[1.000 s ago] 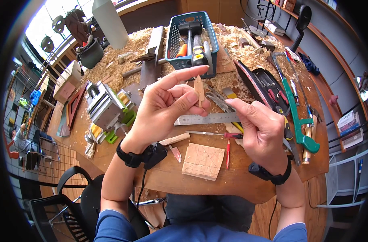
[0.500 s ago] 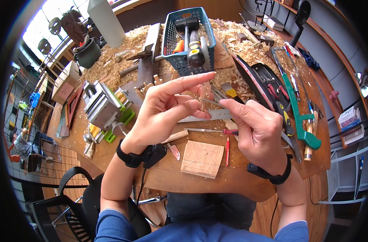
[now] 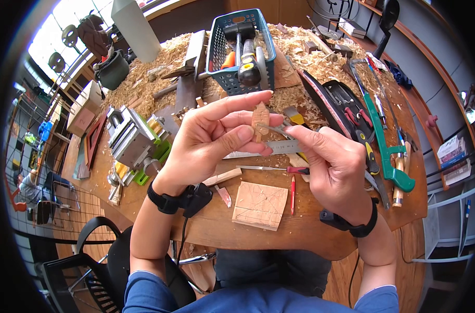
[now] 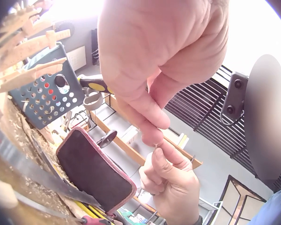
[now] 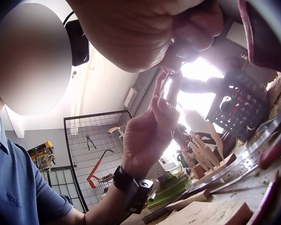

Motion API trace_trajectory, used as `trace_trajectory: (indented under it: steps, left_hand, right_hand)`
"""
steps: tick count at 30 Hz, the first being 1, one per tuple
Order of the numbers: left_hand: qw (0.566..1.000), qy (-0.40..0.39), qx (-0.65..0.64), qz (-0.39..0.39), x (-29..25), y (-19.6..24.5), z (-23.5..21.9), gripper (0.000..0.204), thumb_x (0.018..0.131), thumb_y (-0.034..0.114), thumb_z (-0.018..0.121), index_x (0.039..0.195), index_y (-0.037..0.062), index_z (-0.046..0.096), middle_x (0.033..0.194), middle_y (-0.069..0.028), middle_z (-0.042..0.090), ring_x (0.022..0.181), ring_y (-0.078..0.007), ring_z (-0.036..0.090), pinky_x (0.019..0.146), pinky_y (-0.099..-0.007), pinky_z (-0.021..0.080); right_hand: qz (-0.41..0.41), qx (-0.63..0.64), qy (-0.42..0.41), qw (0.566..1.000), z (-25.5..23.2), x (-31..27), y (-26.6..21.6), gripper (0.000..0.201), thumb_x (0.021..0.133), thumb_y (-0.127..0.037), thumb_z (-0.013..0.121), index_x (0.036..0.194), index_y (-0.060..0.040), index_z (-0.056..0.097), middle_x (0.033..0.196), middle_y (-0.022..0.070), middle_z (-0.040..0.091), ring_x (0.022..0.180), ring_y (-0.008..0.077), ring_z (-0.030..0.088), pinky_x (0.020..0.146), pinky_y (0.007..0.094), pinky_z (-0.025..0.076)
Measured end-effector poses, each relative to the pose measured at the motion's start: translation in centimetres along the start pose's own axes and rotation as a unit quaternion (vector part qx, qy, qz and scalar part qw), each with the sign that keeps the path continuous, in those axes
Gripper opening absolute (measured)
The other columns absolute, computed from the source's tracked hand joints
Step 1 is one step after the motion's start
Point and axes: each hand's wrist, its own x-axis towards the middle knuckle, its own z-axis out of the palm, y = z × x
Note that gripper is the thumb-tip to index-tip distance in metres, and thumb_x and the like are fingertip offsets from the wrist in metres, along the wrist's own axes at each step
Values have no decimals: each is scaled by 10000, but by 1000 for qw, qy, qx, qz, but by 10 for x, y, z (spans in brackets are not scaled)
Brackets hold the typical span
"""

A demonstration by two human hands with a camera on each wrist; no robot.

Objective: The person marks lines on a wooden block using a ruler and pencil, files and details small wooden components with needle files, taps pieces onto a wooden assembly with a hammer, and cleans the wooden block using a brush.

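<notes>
Raised over the table, my left hand (image 3: 211,130) holds a small carved wooden piece (image 3: 260,117) with a pointed top between thumb and fingers; its index finger extends above the piece. My right hand (image 3: 334,164) pinches a thin, greyish, stick-like piece (image 3: 274,129) between thumb and index finger. The thin piece's tip overlaps the wood's face in the head view; its exact kind I cannot tell. In the left wrist view, the right hand (image 4: 171,183) meets the left fingertips. Below lie a square wooden block (image 3: 261,205) with pencil lines and a red pencil (image 3: 293,195).
A steel ruler (image 3: 248,151) and a red-handled slim tool (image 3: 297,170) lie under the hands. A grey vise (image 3: 136,136) stands left, a blue tool basket (image 3: 216,57) behind. At right are a green-handled saw (image 3: 401,181) and a black tool case (image 3: 328,104). Wood shavings (image 3: 175,57) cover the back.
My right hand has moved left, bringing the thin piece up to the wooden piece. The wooden piece has turned in my left fingers and shows a broader face.
</notes>
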Motion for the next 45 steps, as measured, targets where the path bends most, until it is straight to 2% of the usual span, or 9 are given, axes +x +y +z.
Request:
trace_trajectory:
  steps: [24,30,33,35,38,40,42,44,45]
  left_hand:
    - [999,14,50,10,-1,-1,-5,610,954,43,736,1507,-43,491,1207,-259,719,885,-218,772,784,-285,641]
    - [994,37,99,18,-1,-1,-2,571,923,-6,754,1458,-41,559,1176,-241,733,902,-206,771,778,-276,637]
    - [990,39,128,33,-2,-5,-4,539,907,-30,763,1421,-39,600,1158,-237,739,924,-213,773,782,-283,639]
    - [989,18,141,49,-2,-8,-8,523,903,-27,770,1403,-39,616,1138,-231,745,938,-221,773,786,-286,639]
    - [987,6,149,52,-3,-5,-6,502,895,-19,781,1376,-40,640,1100,-216,754,966,-233,772,795,-292,639]
    - [989,16,142,38,-3,-2,-4,497,891,-15,786,1368,-41,646,1082,-207,757,982,-237,770,800,-296,640]
    - [991,29,127,5,-3,-1,-4,496,887,-5,792,1364,-26,656,1052,-183,761,1010,-240,764,808,-298,642]
    - [990,23,136,13,-3,-4,-8,498,886,-1,793,1365,-18,659,1039,-167,761,1016,-238,763,815,-302,643]
    - [989,15,146,20,-2,-6,-10,499,884,3,794,1365,-9,662,1026,-151,761,1022,-237,761,823,-307,645]
  right_hand:
    - [-22,8,4,1000,0,-1,2,472,750,81,696,1162,-126,798,679,101,557,530,256,562,486,379,444]
    - [-109,-104,13,989,-6,1,-2,488,729,53,705,1180,-118,784,665,76,507,523,258,550,489,376,464]
    - [-59,-121,-46,990,-7,0,-8,394,785,58,700,1147,-70,788,710,92,635,585,282,636,542,357,516]
    - [84,178,-39,980,5,-3,1,275,858,49,689,1103,-26,788,829,159,746,691,312,719,619,335,560]
    - [164,278,-74,944,4,-4,5,204,903,33,681,1076,4,784,923,216,766,771,336,750,680,319,580]
    - [125,195,-70,970,-4,0,-4,213,888,39,682,1071,2,785,897,199,766,743,328,743,667,318,578]
    - [-34,-144,-106,983,-14,2,-15,202,884,41,681,1055,7,783,886,193,766,733,326,741,664,320,575]
    - [-41,-156,-107,981,-6,-1,-10,201,872,46,677,1030,-3,791,872,169,763,758,323,739,655,307,571]
    - [45,5,-79,996,3,-4,-5,204,885,44,674,1040,-6,796,880,156,770,777,269,746,663,294,567]
